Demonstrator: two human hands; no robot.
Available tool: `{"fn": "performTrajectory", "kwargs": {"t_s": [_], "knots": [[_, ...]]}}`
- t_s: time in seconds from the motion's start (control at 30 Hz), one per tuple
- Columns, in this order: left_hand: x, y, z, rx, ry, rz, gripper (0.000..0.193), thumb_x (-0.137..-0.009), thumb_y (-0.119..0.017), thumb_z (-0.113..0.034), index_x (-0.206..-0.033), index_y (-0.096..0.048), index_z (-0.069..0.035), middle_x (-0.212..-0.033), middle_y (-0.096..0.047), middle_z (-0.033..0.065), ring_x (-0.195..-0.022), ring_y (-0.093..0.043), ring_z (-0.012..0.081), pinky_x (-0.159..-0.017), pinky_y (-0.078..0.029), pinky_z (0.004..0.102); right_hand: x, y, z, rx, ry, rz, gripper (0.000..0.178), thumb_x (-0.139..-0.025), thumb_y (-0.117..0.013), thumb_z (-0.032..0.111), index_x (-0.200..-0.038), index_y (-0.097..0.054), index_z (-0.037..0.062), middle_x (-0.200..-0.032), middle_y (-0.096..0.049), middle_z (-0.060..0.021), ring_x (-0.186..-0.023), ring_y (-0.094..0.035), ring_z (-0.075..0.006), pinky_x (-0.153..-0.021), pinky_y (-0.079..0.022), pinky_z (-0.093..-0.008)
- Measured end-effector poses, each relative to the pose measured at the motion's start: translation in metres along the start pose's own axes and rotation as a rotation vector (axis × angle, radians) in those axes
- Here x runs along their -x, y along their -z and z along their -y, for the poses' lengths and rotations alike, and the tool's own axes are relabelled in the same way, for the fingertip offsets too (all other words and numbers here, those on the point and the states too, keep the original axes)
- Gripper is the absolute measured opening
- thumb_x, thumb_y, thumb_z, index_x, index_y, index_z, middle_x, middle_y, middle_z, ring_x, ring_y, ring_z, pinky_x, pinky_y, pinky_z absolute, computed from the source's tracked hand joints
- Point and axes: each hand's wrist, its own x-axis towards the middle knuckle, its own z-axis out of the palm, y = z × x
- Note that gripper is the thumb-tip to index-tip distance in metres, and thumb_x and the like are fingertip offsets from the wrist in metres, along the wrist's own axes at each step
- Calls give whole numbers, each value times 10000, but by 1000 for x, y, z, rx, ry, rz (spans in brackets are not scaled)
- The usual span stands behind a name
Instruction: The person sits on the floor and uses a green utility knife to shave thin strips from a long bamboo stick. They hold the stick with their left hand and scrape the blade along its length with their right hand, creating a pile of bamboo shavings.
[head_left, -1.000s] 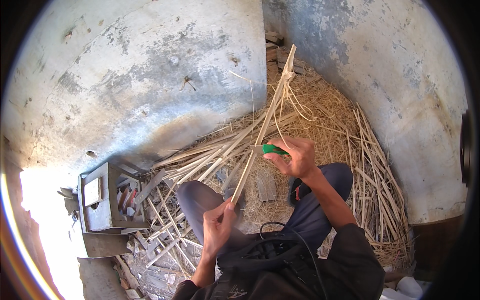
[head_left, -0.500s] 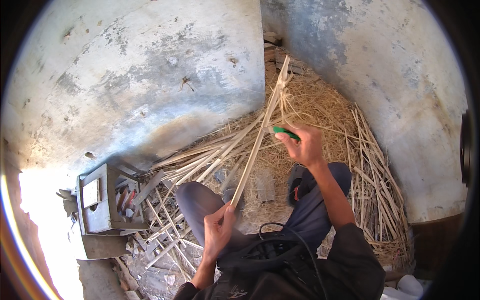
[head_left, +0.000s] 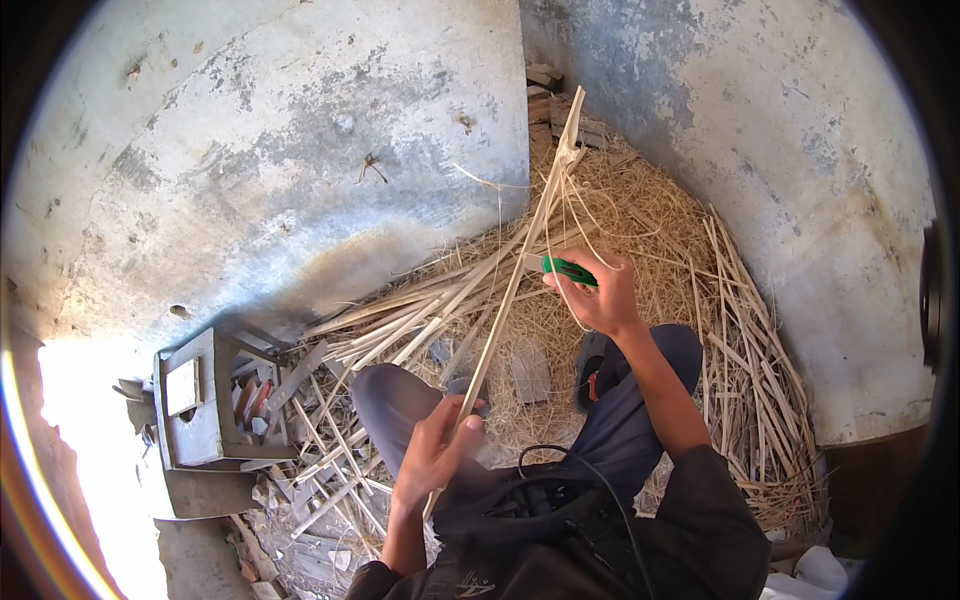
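Note:
My left hand [head_left: 437, 455] is closed around the lower part of a long, pale bamboo-like strip [head_left: 499, 325], whose near end shows below the hand. The strip slants away from me up toward the wall corner, where frayed, split fibres [head_left: 568, 157] hang near its far end. In my right hand [head_left: 610, 297] is a green-handled knife [head_left: 570, 271], gripped with its blade pointing left against the strip. A thin curled shaving [head_left: 592, 222] loops over by the right hand.
Straw-like shavings [head_left: 640, 215] cover the floor ahead. Bundled strips lie at left [head_left: 440, 312] and right [head_left: 745, 390]. A worn wooden box [head_left: 195, 410] stands left, near loose sticks [head_left: 345, 480]. Weathered walls [head_left: 300, 150] meet ahead.
The strip has shifted, its far end now higher, and more of it shows below my left hand, which has turned. My right hand and knife moved little; a curled shaving now loops by them.

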Motion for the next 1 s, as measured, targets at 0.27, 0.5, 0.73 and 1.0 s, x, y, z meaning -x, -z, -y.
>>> {"fn": "performTrajectory", "kwargs": {"t_s": [0.27,0.5,0.73,1.0], "knots": [[-55,-3,-11,18,-96,197,471,-1168,-597,-301,-1470,-484,43,-1086,-681,66,-878,-661,132,-770,-553,303,1,-1,5,-67,63,-31,369,-945,-875,397,-1053,-827,48,-801,-776,-69,-646,-730,-170,-588,-560,-315],[-86,-26,-47,141,-88,210,431,-1209,-479,-332,-1480,-532,-1,-842,-510,-34,-695,-475,64,-624,-420,260,4,1,11,-73,41,-34,333,-917,-900,346,-1037,-817,47,-824,-788,-79,-646,-736,-171,-585,-558,-313],[-78,-41,-59,-198,-176,-23,370,-1217,-435,-271,-1221,-707,-21,-668,-419,-61,-613,-399,52,-595,-355,269,10,4,13,-22,140,-71,347,-891,-917,337,-1051,-812,48,-843,-801,-84,-647,-752,-191,-577,-570,-324],[-71,-38,-63,-225,-159,35,370,-1215,-429,-256,-1205,-711,-17,-650,-414,-56,-609,-394,59,-588,-346,287,8,8,19,-125,332,10,374,-874,-923,358,-999,-795,29,-832,-788,-80,-663,-760,-224,-591,-577,-336]]}}
